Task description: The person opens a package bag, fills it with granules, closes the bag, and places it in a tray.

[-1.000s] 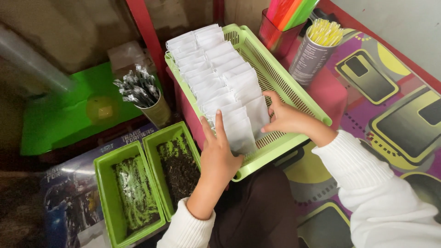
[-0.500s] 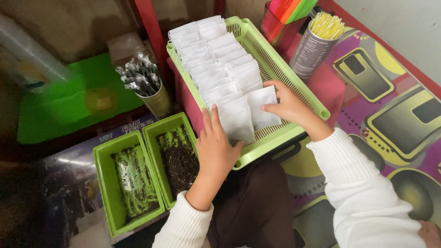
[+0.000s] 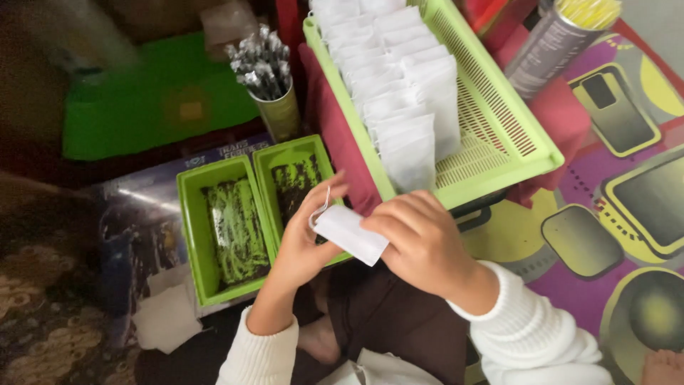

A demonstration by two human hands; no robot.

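Head view: left hand [image 3: 303,239] and right hand [image 3: 420,239] both pinched white paper sachet [image 3: 350,233] between them (fingers closed on it), green basket [image 3: 491,117] of sachets just beyond right hand.

From my feed I see a floor covering [image 3: 570,235] in purple and yellow, printed with rounded shapes like phones and screens, filling the right side. At the left a dark patterned carpet [image 3: 43,314] with pale ornament lies in shadow. Behind it sits a flat bright green board [image 3: 142,114], blurred, with a red upright post [image 3: 288,28] beside it. A glossy dark printed sheet [image 3: 142,221] catches a streak of light. The light is soft and dimmer towards the left.
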